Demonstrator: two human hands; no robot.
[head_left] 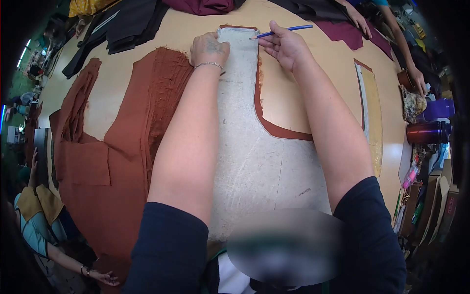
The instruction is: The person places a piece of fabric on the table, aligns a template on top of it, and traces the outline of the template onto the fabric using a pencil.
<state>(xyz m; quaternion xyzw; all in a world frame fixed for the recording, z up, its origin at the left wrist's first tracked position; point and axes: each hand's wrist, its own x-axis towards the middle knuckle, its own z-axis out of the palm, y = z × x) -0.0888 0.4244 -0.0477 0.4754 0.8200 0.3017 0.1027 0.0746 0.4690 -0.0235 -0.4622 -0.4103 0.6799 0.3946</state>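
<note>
A grey-white pattern template (249,171) lies flat on rust-brown fabric, whose edge (281,131) shows along the template's curved side. My left hand (210,50) presses on the template's left edge near its narrow far end. Its fingers are partly hidden behind the back of the hand, and I cannot tell how far they are spread. In my right hand (286,48) is a blue pencil (289,31), pinched at the thumb. The pencil's tip is at the template's upper right corner. To the left sits a stack of rust-brown cut fabric (127,122).
Dark cloth pieces (134,24) and maroon cloth (338,34) lie at the far side. A narrow template strip (369,112) is at the right, near a dark red tumbler (428,133). Other people's hands (360,22) are at the table's far right; another person (41,210) is at left.
</note>
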